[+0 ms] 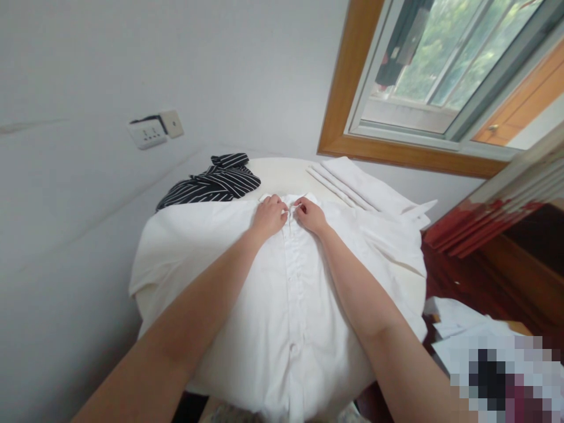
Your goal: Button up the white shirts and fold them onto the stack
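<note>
Wall close along the counter left edge, tight room that side. Black striped cloth at far-left corner, just beyond the white shirt. Shirt lies front up over most of the counter, collar toward far edge, sleeves out to left and right edges, hem over near edge. Left hand grip: fingertips pinching collar, left of placket. Narrow gap, then right hand grip: thumb and finger pinching collar on the other side. Counter top shows past the collar, between striped cloth and folded white cloth at far-right edge. Right edge opens onto floor.
</note>
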A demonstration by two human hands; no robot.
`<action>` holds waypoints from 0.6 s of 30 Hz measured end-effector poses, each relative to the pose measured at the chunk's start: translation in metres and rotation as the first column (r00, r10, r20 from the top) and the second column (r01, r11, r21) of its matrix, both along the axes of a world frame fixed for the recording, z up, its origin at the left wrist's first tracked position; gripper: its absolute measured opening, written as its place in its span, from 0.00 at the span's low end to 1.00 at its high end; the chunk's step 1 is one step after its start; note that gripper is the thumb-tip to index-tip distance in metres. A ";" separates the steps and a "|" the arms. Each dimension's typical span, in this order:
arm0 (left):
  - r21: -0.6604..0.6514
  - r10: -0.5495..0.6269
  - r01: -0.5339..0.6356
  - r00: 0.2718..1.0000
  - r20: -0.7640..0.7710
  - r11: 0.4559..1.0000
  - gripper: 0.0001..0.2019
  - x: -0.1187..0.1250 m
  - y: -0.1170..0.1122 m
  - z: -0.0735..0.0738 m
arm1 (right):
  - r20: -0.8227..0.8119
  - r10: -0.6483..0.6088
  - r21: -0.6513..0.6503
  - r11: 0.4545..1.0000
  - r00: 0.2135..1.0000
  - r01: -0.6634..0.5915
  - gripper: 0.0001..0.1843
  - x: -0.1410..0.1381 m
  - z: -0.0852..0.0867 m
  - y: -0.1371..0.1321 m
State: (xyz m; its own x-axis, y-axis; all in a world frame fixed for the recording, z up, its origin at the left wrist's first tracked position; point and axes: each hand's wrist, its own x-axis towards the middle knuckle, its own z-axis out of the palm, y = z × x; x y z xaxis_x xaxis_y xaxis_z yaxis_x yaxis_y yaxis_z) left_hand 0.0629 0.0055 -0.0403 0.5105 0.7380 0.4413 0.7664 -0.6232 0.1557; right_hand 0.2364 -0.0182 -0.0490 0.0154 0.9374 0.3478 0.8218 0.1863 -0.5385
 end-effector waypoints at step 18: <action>-0.027 0.064 -0.066 0.996 -0.063 0.997 0.08 0.003 -0.001 0.002 | -0.189 0.038 0.011 0.999 0.981 -0.036 0.14 0.005 -0.006 0.006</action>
